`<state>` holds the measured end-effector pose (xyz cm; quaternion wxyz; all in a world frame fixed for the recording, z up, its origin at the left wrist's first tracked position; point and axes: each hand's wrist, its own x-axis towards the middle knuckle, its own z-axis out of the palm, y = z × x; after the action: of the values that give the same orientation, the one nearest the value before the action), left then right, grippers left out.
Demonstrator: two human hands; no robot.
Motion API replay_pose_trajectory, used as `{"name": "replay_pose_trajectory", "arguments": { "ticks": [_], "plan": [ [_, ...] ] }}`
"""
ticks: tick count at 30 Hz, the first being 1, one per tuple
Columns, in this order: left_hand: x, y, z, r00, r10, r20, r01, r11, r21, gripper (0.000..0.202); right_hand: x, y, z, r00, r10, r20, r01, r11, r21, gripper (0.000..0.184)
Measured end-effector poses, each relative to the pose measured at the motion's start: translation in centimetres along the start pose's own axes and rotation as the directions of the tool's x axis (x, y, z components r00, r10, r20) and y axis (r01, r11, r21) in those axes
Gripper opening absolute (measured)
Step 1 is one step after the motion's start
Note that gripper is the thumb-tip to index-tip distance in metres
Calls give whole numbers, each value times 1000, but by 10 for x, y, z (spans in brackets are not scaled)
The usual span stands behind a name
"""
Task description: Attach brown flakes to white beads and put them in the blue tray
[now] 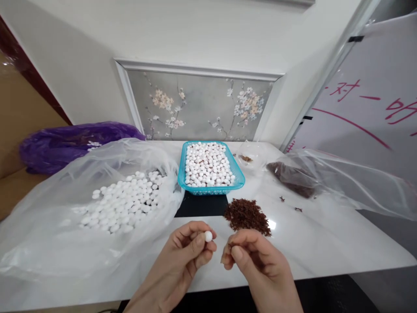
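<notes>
My left hand (pixel 185 254) pinches a small white ball (pixel 208 236) between thumb and fingers, over the front of the table. Just to its right, my right hand (pixel 257 261) is closed in a pinch on a tiny reddish-brown piece (pixel 231 245), mostly hidden by the fingertips. The two hands are close but apart. Behind my right hand lies a heap of small reddish-brown pieces (pixel 249 215). A blue plastic basket (pixel 211 190) full of white balls stands beyond the hands. Many more white balls (pixel 120 208) lie in a clear plastic bag (pixel 48 226) on the left.
A purple bag (pixel 74 139) sits at the back left. On the right lies a clear bag of brown material (pixel 293 178), with a few loose brown pieces (pixel 298 209) near it. A small clear container (pixel 250 154) stands right of the basket. A whiteboard (pixel 368 87) leans at the right.
</notes>
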<state>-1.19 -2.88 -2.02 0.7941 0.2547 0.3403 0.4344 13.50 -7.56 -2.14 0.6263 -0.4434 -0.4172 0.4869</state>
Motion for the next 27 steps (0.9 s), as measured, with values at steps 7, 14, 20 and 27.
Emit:
{"name": "replay_pose_trajectory", "arguments": {
  "ticks": [7,14,20,27],
  "plan": [
    [5,-10,-5,999,2,36,1,998,-61,4,2,3,6,1000,24,16,-23,998,-52,12],
    [7,-17,-5,992,35,122,-26,997,-73,14,4,9,16,972,-229,63,237,947,-217,15],
    [6,-20,-7,996,35,80,-32,999,-42,12,4,15,15,946,-307,104,324,885,-333,14],
    [3,-19,-8,997,55,47,-56,998,21,11,3,17,16,930,-348,117,366,863,-349,14]
  ]
}}
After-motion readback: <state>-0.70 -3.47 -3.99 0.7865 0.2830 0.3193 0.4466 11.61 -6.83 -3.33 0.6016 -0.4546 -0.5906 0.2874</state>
